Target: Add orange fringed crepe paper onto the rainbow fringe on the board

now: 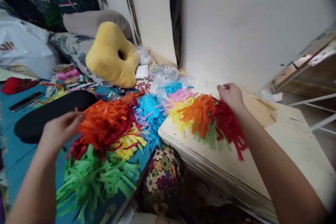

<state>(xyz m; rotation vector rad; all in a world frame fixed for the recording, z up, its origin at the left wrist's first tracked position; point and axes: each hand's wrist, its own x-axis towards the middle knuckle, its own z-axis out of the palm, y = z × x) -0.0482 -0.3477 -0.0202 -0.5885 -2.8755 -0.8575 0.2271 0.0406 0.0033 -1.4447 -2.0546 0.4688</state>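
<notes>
My left hand is at the left edge of a bushy orange paper fringe, its fingers closed at the paper; blur softens the grip. Dark red, yellow and green paper fringes lie around and below it, and a blue fringe is to its right. Over the cream-coloured top on the right, my right hand hovers with loosely bent fingers, nothing visible between them. Just under its wrist lies a dark red fringe, beside a second orange fringe with yellow, pink and pale green ones.
A black oblong case and a phone lie on the teal cover at left. Behind are a yellow cushion and clear plastic wrapping. A flowered rounded object sits below the cream-coloured edge. Metal racking stands far right.
</notes>
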